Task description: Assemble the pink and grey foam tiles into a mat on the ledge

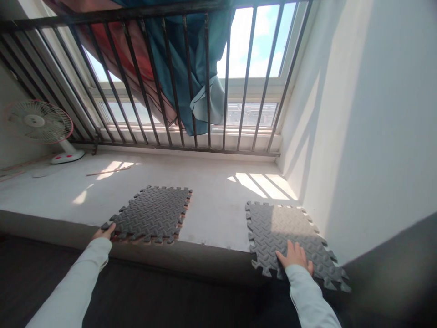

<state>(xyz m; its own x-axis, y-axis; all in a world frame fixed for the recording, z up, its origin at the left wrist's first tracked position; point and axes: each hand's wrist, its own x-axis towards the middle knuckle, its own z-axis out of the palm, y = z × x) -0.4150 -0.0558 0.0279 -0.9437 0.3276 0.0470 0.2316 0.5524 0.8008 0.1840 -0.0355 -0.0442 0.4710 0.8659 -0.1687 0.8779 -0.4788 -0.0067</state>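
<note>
On the window ledge, two grey foam mats lay well apart, not joined. The left hand (103, 233) gripped the left mat (150, 213) at its seven o'clock corner; the right hand (295, 256) pressed open-fingered on the right mat (290, 237). A fan (39, 125) stood at ten o'clock.

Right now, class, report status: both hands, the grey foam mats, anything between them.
Left hand at darker grey interlocking foam mat corner. Right hand flat on lighter grey foam mat. Bare white ledge between mats.
</note>
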